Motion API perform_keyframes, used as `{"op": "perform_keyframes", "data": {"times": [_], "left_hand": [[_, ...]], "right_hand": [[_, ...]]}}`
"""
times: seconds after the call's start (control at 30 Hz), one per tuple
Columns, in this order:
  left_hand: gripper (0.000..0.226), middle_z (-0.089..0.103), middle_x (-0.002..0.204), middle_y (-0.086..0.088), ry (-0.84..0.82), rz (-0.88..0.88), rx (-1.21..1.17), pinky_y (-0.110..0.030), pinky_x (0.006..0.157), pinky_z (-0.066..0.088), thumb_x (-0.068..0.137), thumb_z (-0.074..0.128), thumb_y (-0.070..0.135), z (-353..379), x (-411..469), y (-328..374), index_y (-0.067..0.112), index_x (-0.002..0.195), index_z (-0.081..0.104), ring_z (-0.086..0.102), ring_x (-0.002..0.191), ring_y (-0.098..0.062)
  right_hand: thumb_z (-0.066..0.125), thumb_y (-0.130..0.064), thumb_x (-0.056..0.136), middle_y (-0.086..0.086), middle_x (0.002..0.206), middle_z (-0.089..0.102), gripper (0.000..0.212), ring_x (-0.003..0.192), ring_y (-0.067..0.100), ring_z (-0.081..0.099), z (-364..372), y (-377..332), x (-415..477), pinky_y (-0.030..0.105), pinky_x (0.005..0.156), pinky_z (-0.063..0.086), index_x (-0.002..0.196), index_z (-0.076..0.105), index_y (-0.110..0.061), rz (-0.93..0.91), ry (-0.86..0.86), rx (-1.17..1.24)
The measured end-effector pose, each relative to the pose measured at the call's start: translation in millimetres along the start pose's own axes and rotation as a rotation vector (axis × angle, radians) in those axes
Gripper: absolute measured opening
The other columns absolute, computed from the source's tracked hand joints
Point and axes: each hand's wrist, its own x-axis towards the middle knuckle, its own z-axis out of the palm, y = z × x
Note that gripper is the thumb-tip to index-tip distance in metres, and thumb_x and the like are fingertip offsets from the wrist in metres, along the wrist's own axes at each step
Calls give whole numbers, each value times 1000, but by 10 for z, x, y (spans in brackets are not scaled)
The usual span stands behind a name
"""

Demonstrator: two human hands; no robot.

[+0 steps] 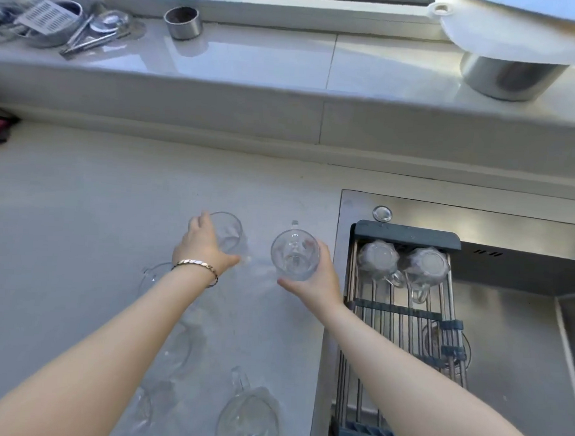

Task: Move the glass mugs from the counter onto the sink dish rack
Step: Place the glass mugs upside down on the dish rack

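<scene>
I see my right hand [316, 278] with its grip clamped around a glass mug [295, 255], mouth tipped toward the camera, handle pointing away, held above the surface [82, 209] just left of the sink [522, 327]. My left hand [206, 244] wraps a second mug [228, 231] standing upright on the surface. More mugs, including one at the near edge [249, 417], sit closer to me. On the dish rack [403, 321] over the sink, two mugs [380, 259] rest upside down, side by side at its far end.

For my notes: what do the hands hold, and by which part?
Right hand holds a mug by its side wall. Left hand grips another mug by its side.
</scene>
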Motion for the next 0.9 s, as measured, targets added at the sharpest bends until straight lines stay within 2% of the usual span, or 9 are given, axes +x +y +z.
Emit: {"op": "perform_keyframes", "data": {"times": [0.1,0.2,0.3,0.4,0.47,0.53,0.63,0.8,0.9], "left_hand": [[86,40,137,-12,85,44,-93,-41,94,47,65,80,24,34,-70,1,10,136,34,53,118,-31],[84,42,133,-10,75,124,-145,-37,91,47,64,80,18,118,-292,74,13,135,37,56,114,-29],[85,44,129,-9,58,208,-225,-31,87,45,61,82,15,213,-589,179,14,135,39,56,109,-26],[86,48,124,-9,49,299,-282,-30,90,44,58,85,14,287,-829,284,13,133,42,55,111,-23],[86,48,123,-7,37,342,-281,-30,88,45,57,84,13,334,-951,356,14,133,43,56,110,-22],[85,47,124,-5,14,380,-261,-29,86,47,58,82,13,367,-1049,422,17,133,42,57,109,-21],[84,45,126,-2,-28,404,-236,-28,85,48,61,80,15,401,-1155,474,19,135,40,56,109,-19],[84,45,124,0,-54,410,-201,-26,86,47,62,80,16,404,-1259,449,20,136,39,56,109,-17],[86,42,114,4,-73,415,-210,-27,87,48,61,82,17,402,-1293,443,19,136,39,54,107,-15]], "right_hand": [[84,-11,57,-2,115,49,75,111,11,48,-201,0,-242,18,92,37,119,43,-21,35,-41,-73],[82,-26,58,-6,124,47,76,118,9,46,-636,40,-632,24,100,36,123,42,-26,93,-117,-191],[76,-28,69,-11,121,48,66,112,10,50,-1099,29,-1021,27,92,40,122,37,-36,223,-133,-272],[69,-40,73,-3,116,51,63,98,17,54,-1435,108,-1097,31,81,42,123,33,-26,469,-25,-412],[63,-51,73,0,109,51,71,89,18,56,-1537,205,-984,32,78,46,127,32,-17,610,-11,-582],[58,-61,69,2,101,58,82,82,19,64,-1519,297,-807,31,73,51,130,32,-12,669,-26,-709],[53,-66,68,10,113,64,87,98,28,63,-1327,376,-530,30,76,49,131,37,-9,657,-1,-766],[49,-58,79,18,122,58,77,107,33,57,-1010,382,-223,33,79,46,132,38,-4,548,109,-622],[53,-48,83,15,117,61,71,95,29,63,-1147,377,-318,33,77,51,137,30,-8,454,74,-443]]}}
